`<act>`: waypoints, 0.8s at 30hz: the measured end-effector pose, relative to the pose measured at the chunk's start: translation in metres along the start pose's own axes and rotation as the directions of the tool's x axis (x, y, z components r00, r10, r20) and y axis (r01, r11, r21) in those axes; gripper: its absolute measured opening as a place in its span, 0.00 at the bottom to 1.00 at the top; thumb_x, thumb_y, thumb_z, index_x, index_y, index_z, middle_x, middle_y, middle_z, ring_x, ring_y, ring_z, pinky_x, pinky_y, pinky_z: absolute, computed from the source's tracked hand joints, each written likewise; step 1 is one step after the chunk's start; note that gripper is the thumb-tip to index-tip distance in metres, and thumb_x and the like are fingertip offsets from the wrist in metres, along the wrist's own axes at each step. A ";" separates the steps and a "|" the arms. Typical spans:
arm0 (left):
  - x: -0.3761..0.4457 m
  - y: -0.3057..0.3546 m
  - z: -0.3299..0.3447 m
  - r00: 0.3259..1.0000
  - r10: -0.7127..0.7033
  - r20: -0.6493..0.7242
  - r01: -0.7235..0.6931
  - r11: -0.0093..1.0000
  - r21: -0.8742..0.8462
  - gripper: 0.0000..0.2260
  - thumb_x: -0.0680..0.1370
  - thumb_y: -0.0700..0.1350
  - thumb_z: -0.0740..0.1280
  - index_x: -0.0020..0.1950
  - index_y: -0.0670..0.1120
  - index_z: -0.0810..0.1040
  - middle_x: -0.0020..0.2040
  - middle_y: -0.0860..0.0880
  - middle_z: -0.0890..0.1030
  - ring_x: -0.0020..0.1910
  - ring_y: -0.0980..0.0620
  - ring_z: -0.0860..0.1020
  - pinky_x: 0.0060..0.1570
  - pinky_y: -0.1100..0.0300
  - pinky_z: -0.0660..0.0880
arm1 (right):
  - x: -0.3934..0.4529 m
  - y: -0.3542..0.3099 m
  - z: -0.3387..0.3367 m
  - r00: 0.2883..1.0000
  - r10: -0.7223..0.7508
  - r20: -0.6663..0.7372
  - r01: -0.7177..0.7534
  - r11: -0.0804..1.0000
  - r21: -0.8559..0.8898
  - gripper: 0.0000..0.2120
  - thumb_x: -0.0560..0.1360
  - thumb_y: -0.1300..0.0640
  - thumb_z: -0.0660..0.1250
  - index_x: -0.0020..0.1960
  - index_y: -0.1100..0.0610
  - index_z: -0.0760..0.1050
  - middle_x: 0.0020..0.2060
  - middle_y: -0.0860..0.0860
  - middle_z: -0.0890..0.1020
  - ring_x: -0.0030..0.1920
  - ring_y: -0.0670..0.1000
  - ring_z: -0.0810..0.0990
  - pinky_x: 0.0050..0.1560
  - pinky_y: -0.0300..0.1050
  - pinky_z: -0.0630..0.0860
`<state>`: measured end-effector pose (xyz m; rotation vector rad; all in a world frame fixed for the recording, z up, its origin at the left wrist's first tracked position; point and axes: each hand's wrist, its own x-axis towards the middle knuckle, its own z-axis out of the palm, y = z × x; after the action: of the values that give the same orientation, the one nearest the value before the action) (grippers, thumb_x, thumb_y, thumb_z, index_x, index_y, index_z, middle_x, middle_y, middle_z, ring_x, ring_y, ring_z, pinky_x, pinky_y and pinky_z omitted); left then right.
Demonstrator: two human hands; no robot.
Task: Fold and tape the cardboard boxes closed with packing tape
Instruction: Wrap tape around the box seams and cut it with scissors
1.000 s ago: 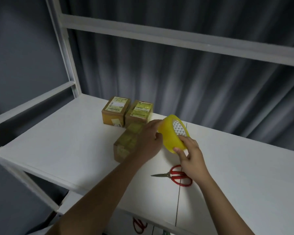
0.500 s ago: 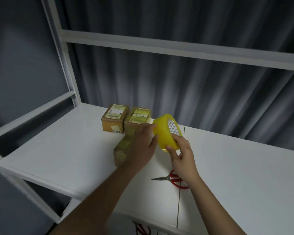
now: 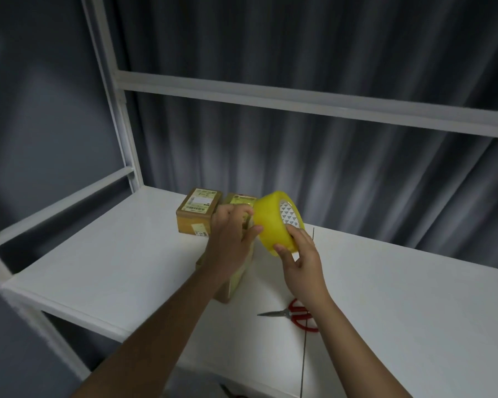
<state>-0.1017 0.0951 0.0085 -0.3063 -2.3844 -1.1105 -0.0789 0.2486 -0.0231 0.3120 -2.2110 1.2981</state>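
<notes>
Tape roll sits clasped in the right hand above the box, so the left hand can pinch its loose end.

Tape roll lifted higher off the shelf surface, now held in front of the two labelled boxes at the back edge. Left hand moved up from the near box to the roll's left face, fingertips on it. Right hand followed, gripping the roll's lower rim.
</notes>
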 end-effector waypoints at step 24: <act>-0.003 -0.007 -0.004 0.996 -0.044 -0.082 0.059 0.981 0.185 0.14 0.77 0.51 0.66 0.58 0.45 0.77 0.59 0.43 0.72 0.58 0.47 0.70 0.50 0.59 0.70 | -0.003 0.007 0.023 0.987 -0.147 -0.066 0.143 0.988 -0.061 0.21 0.74 0.56 0.66 0.64 0.50 0.65 0.60 0.59 0.78 0.61 0.51 0.72 0.68 0.63 0.63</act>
<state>-0.1004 0.0878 0.0041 -0.1350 -2.4175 -0.8937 -0.0879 0.2320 -0.0389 0.3920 -2.1195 1.1497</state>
